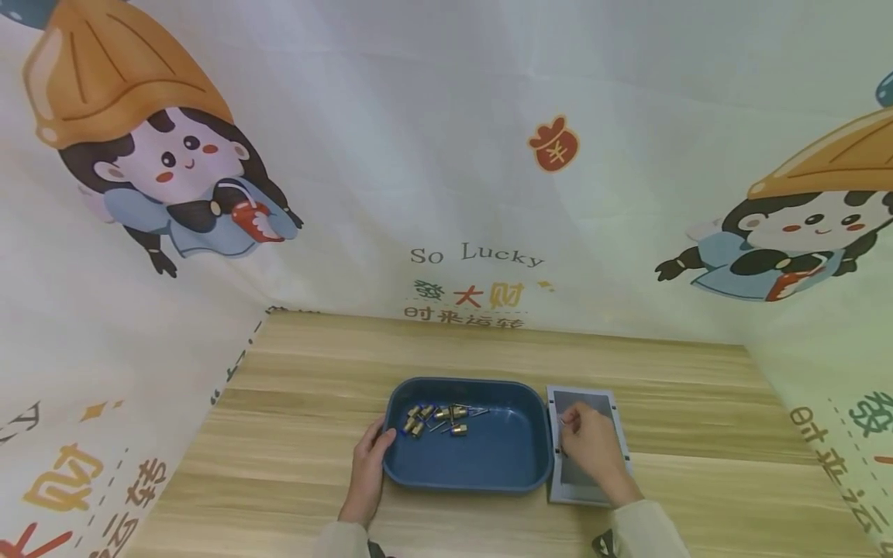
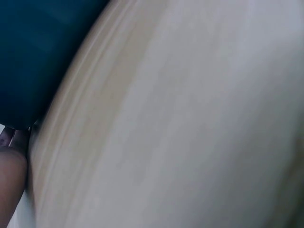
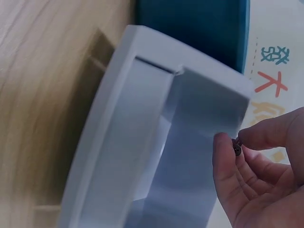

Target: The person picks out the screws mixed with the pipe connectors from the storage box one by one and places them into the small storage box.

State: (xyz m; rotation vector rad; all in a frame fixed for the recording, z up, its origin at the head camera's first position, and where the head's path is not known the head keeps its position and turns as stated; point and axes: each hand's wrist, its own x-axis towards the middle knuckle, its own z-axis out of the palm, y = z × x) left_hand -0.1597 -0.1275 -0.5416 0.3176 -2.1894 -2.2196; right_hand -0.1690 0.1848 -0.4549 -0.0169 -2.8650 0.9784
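A dark blue plastic tray (image 1: 474, 469) lies on the wooden table, several small brass fittings (image 1: 458, 430) with thin metal pins heaped in its left half. My left hand (image 1: 368, 465) holds the tray's left end, thumb over the rim and fingers along the outer wall. In the left wrist view only part of that hand shows at the tray's edge. Over the shallow light-grey box (image 1: 584, 500), my right hand (image 1: 591, 443) pinches a small dark screw (image 3: 237, 148) between thumb and index finger. The other fingers curl beneath it.
The grey box stands right beside the tray's right end, with small black spots along its long sides. Printed white cloth (image 1: 349, 194) walls off the back and both sides of the wooden table (image 1: 698, 449).
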